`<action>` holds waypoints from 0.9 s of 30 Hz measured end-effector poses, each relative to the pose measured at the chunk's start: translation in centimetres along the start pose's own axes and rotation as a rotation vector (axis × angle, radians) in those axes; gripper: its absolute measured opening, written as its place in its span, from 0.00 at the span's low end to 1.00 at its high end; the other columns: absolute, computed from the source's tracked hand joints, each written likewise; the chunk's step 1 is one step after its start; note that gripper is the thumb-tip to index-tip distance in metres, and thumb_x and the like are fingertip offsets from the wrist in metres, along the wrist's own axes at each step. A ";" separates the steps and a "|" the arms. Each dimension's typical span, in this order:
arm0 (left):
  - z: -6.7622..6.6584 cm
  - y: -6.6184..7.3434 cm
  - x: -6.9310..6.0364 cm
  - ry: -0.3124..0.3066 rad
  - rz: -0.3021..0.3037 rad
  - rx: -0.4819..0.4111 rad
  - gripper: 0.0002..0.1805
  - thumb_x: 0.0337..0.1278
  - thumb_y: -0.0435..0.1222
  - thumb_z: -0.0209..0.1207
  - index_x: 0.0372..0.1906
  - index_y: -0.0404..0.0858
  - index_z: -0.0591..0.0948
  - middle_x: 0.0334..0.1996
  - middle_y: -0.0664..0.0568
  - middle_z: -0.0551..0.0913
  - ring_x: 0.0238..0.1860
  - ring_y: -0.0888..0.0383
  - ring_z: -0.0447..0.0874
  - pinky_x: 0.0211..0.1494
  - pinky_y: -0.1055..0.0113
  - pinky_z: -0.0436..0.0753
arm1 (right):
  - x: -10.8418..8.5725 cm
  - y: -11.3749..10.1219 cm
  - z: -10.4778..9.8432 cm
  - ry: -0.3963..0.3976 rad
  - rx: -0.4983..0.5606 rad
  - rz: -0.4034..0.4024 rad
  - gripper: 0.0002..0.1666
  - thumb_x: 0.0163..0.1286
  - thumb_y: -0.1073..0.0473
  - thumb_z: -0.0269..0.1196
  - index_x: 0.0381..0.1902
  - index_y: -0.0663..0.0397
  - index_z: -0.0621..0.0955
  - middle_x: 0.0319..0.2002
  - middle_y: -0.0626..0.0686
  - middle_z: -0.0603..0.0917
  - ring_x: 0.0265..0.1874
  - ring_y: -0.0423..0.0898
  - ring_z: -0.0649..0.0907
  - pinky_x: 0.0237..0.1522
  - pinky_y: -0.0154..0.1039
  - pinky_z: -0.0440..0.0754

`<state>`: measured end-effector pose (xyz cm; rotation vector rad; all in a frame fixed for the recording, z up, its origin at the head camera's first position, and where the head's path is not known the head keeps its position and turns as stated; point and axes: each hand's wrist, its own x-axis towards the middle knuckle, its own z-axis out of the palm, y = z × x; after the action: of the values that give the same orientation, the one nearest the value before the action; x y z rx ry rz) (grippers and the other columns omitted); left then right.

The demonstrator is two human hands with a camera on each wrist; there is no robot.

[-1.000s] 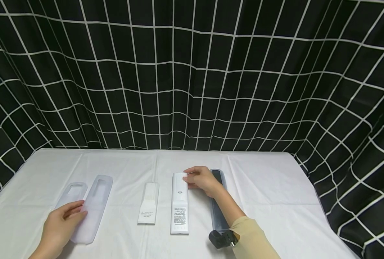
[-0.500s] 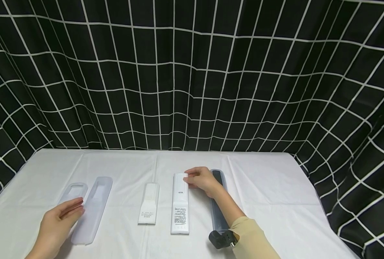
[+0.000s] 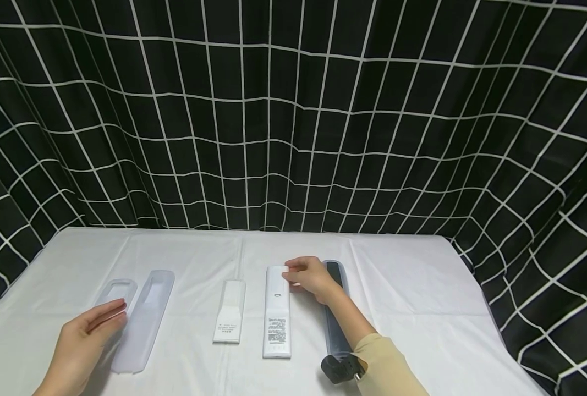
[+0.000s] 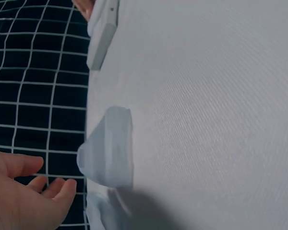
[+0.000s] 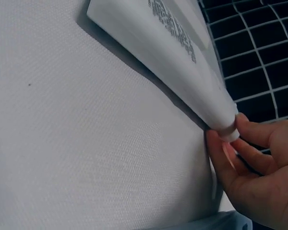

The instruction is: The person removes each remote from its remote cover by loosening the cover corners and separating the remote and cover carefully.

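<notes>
My right hand [image 3: 313, 279] pinches the far right corner of a white remote control [image 3: 276, 308], which lies with its labelled back up. The right wrist view shows thumb and fingers around the end of this remote [image 5: 173, 62]. My left hand [image 3: 81, 342] hovers at the left with fingers loosely bent and nothing in them. Beside it lies a long translucent remote cover [image 3: 144, 324]. A shorter translucent cover [image 3: 120, 287] is partly hidden behind that hand. In the left wrist view, a gap separates the hand [image 4: 31, 191] from the long cover [image 4: 113, 148].
Between the long cover and the held remote lies a smaller white remote [image 3: 229, 313], back up. A dark remote in a translucent cover [image 3: 335, 269] sits under my right forearm. White cloth [image 3: 412, 291] covers the table; a black grid curtain [image 3: 293, 126] hangs behind.
My left hand has come off the long cover and moved slightly left. The right hand keeps its pinch on the white remote, which barely moves. The head view has shifted a little.
</notes>
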<state>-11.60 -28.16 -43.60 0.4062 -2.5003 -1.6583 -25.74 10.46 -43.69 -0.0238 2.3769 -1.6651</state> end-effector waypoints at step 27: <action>2.0 1.4 -0.3 -0.056 0.053 -0.314 0.23 0.75 0.28 0.60 0.69 0.22 0.73 0.40 0.74 0.88 0.43 0.72 0.88 0.47 0.75 0.88 | -1.8 -0.9 -1.8 -0.021 0.096 -0.041 0.24 0.76 0.69 0.60 0.67 0.73 0.77 0.53 0.66 0.83 0.47 0.59 0.88 0.45 0.46 0.92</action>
<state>-12.04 -25.76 -43.13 0.2605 -2.2083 -2.0200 -24.48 12.05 -41.96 -0.0729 2.2935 -1.7868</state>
